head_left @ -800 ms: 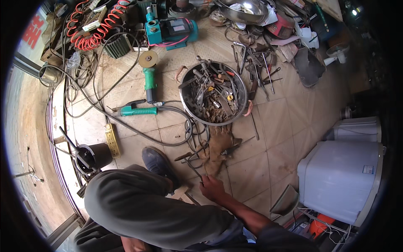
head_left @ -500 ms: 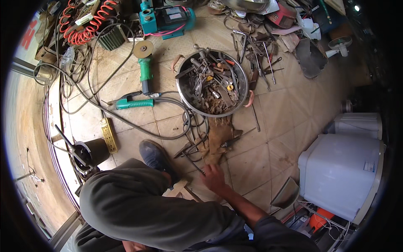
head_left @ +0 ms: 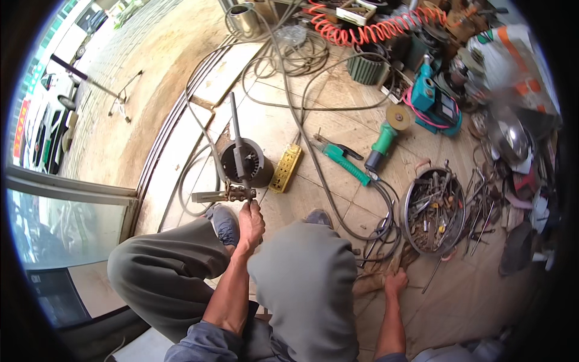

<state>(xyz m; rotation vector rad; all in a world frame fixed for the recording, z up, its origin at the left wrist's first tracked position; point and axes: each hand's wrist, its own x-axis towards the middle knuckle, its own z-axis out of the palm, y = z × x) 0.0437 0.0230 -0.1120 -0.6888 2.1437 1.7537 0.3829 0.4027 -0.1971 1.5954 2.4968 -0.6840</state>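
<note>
My left hand (head_left: 251, 224) is closed around the lower end of a dark metal tool (head_left: 239, 151), a long rod with a bolted cross-piece. The tool stands over a dark cylindrical housing (head_left: 260, 171), whose round opening shows ridges inside; whether they touch is unclear. Over to the right, my right hand (head_left: 395, 282) is closed beside brown work gloves (head_left: 367, 285) on the tiled floor. A brownish piece sticks up past its fingers, but what it grips is too small to make out. Just beyond lies a metal basin (head_left: 404, 208) full of loose tools and parts.
A yellow power strip (head_left: 286, 169) lies right of the housing. Farther right are a green electrode holder (head_left: 345, 164), a green angle grinder (head_left: 384, 142) and a teal pump (head_left: 429, 99). Black cable (head_left: 313, 172) loops across the floor. At left is a glass door (head_left: 66, 226).
The view has swung left, bringing the housing toward the middle. My left hand, mostly hidden before, now grips the metal tool. My right hand remains near the gloves.
</note>
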